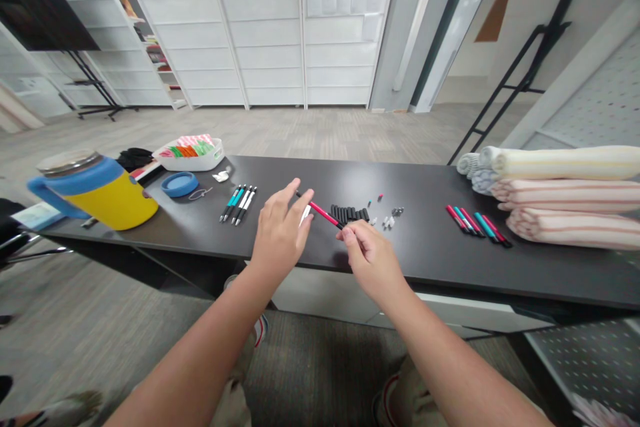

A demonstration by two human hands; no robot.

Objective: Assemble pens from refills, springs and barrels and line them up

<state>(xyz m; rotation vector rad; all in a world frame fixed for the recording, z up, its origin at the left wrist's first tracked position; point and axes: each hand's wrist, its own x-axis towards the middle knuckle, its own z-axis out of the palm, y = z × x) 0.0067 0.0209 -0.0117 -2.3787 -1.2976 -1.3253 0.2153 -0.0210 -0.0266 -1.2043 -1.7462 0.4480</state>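
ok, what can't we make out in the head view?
Head view:
Red pen: near end covered by the right hand.
White piece: partly hidden by the left hand; identity unclear.
Small clear parts: too small to identify.
Rolled cloths: right ends cut off by the picture's edge.

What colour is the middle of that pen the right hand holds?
The pen is pinkish red there, in the head view.

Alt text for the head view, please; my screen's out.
A person's right hand holds a red-and-black pen part above a dark table, the left hand beside its far end. Black pieces lie beyond; teal and white pens lie left, red and teal barrels right, near rolled cloths.
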